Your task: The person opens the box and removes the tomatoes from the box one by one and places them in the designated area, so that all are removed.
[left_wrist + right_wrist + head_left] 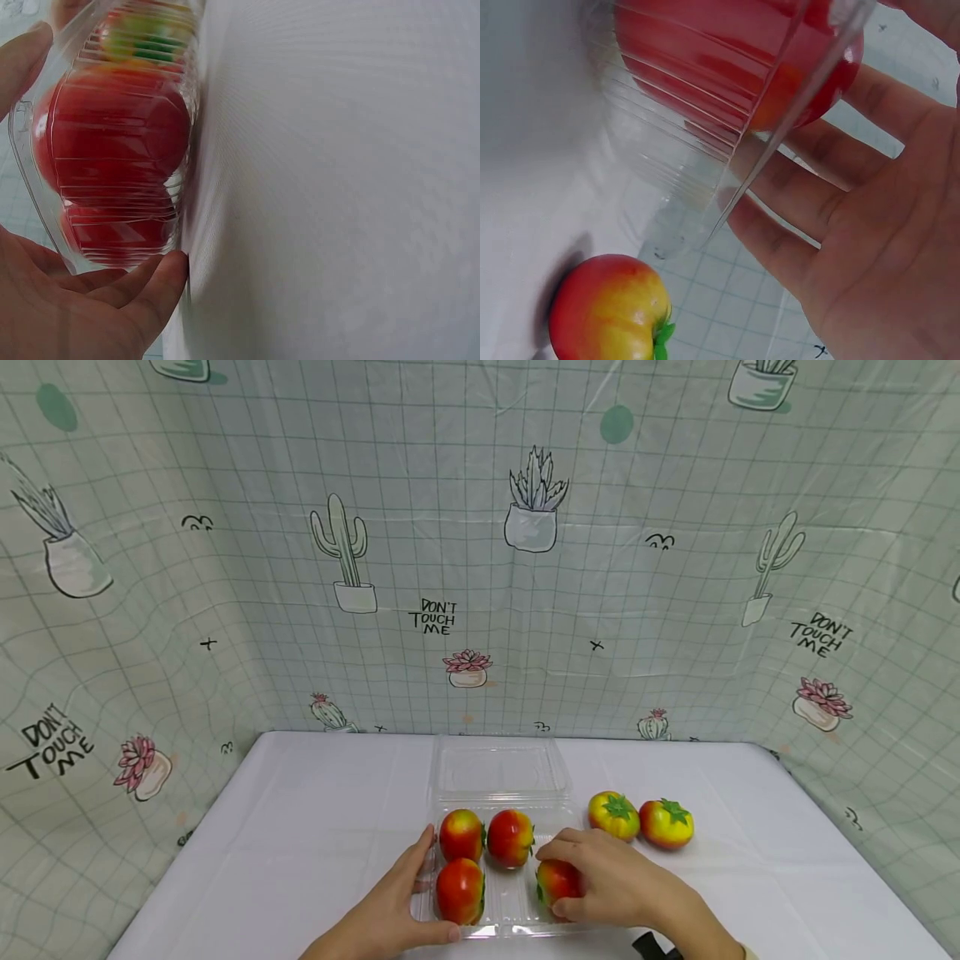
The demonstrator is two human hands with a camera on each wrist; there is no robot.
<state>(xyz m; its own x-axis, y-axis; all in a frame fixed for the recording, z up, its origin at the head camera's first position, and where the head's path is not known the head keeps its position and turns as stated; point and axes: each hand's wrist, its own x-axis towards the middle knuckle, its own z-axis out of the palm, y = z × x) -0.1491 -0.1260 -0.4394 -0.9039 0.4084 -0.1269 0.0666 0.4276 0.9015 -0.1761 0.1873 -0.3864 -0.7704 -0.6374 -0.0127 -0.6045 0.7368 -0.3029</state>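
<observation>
A clear plastic clamshell box [501, 893] lies with its lid [501, 768] folded back. My left hand [386, 906] holds its near left corner, thumb at the front rim and fingers along the left wall. Inside, on the left and in the middle, sit three red-and-yellow tomato-like fruits with green leafy tops: one far left [461, 835], one far middle [510, 838], one near left [460, 892]. My right hand [611, 878] grips another such fruit [558, 883] at the box's right side. In the right wrist view, fingertips show behind the clear wall, near the red fruit [705, 60].
Two more of these fruits, a yellower one [613, 815] and a red-yellow one [667, 823], lie on the white tablecloth [750, 893] right of the box. A cactus-printed grid curtain [480, 568] surrounds the table. A black strap [656, 945] shows near the right wrist.
</observation>
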